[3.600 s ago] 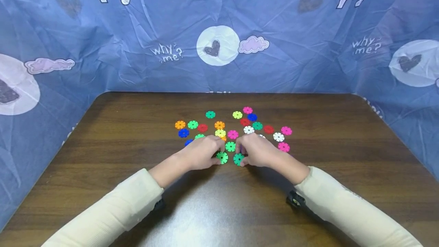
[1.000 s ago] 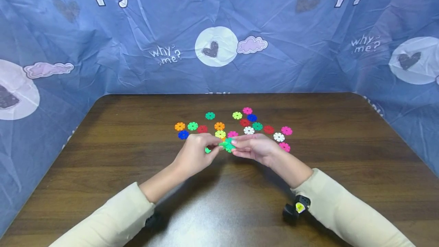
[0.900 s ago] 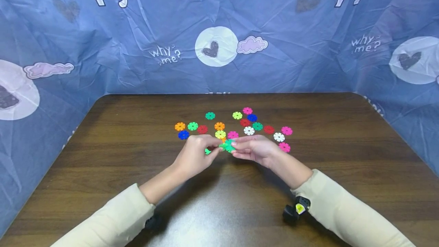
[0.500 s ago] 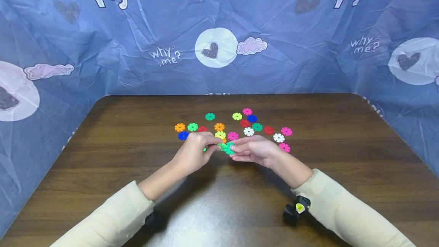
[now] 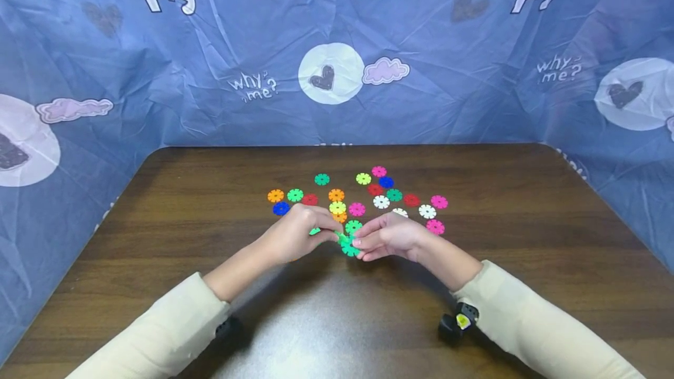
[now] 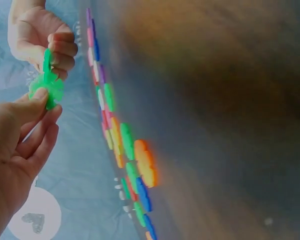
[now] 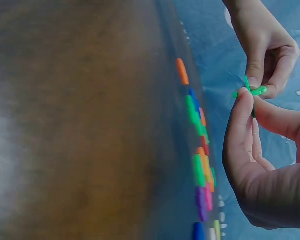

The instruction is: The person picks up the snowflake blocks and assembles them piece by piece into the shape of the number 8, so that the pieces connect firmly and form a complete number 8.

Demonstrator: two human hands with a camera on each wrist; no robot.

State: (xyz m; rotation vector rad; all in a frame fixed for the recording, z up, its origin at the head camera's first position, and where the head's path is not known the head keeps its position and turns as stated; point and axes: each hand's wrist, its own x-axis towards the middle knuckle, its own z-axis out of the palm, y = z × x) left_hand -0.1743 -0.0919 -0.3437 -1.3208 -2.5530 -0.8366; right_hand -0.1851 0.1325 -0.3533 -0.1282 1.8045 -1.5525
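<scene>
My left hand (image 5: pixel 300 230) pinches a light green slotted plastic disc (image 5: pixel 342 237) between thumb and fingers. Opposite it, my right hand (image 5: pixel 395 237) pinches a darker green slotted disc (image 5: pixel 350 248). The two discs meet crosswise between the hands, above the table. In the left wrist view the left hand's disc (image 6: pixel 56 91) faces the camera, while the other disc (image 6: pixel 47 59) stands edge-on against it. From the right wrist the crossed discs (image 7: pixel 259 91) show at the fingertips. How deep their slots sit in each other is hidden by the fingers.
Several coloured slotted discs lie flat on the brown wooden table (image 5: pixel 337 320) beyond the hands, among them a green disc (image 5: pixel 353 227), a pink disc (image 5: pixel 357 209) and a white disc (image 5: pixel 427 211). A blue printed cloth (image 5: pixel 263 121) hangs behind the table.
Since the oldest frame, both hands have picked up a green disc each and brought them together. Within the last half second the hands shifted slightly nearer, uncovering a green and a white disc behind.
</scene>
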